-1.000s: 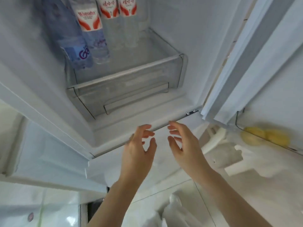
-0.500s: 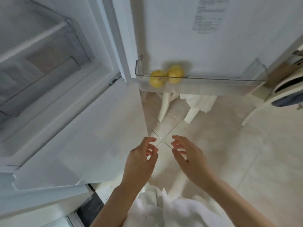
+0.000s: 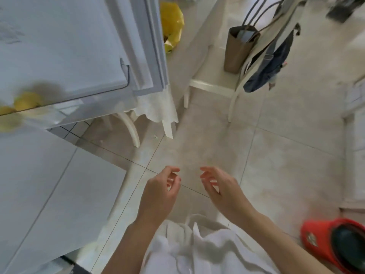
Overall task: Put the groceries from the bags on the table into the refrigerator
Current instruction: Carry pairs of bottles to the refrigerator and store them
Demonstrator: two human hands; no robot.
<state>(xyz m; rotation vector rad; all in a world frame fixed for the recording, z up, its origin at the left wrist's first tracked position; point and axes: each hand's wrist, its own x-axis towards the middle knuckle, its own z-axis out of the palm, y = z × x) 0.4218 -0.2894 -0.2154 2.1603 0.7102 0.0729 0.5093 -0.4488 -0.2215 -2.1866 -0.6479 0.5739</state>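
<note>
My left hand [image 3: 160,191] and my right hand [image 3: 221,187] hang empty over the tiled floor, fingers loosely curled and apart. The open refrigerator door [image 3: 65,46] fills the upper left; its clear door shelf [image 3: 79,97] holds two yellow fruits [image 3: 25,99], blurred. A yellow plastic bag [image 3: 171,24] lies on the table with the white cloth [image 3: 156,109], partly hidden behind the door's edge. The refrigerator's inside is out of view.
A white chair [image 3: 213,86] stands beyond my hands with a brown paper bag [image 3: 238,50] on its seat and dark clothing [image 3: 270,64] over its back. A red bucket [image 3: 333,246] sits at lower right. A white lower door panel [image 3: 49,184] is at left.
The view has swung right, from the refrigerator's inside past the door to the floor, chair and table. Both hands stayed empty and held in front of me.
</note>
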